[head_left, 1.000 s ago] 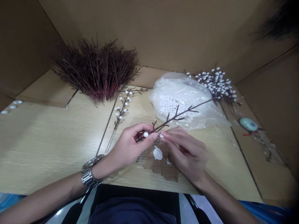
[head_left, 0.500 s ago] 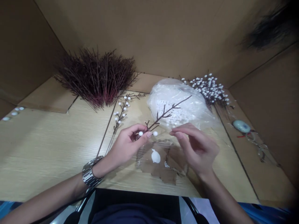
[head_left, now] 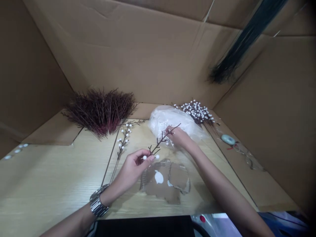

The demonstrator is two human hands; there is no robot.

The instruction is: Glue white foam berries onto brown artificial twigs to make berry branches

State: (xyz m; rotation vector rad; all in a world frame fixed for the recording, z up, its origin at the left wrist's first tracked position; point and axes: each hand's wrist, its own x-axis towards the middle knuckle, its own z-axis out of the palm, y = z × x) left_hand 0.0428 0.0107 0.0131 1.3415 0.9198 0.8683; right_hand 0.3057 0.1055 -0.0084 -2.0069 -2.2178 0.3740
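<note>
My left hand (head_left: 135,164) pinches a thin brown artificial twig (head_left: 161,141) that slants up to the right. Two white berries (head_left: 157,157) sit on its lower side shoots, close to my thumb. Farther forward, my right hand (head_left: 179,135) is at the mouth of a clear plastic bag (head_left: 170,113) of loose white berries. Its fingers are bent together among the berries, partly hidden behind the twig's tip; what they hold does not show. Below my hands lies a torn piece of cardboard (head_left: 163,192) with a white blob of glue (head_left: 159,177) on it.
A large pile of bare brown twigs (head_left: 103,112) stands at the back left. One berried twig (head_left: 124,140) lies left of the bag. Finished-looking berried twigs (head_left: 197,110) lie behind it. A pale green oval object (head_left: 228,139) and loose berries (head_left: 17,151) are near the sides. Cardboard walls surround the table.
My right hand has moved forward from beside the twig to the berry bag. My left hand still holds the twig. The camera has tilted up, showing more of the back wall.
</note>
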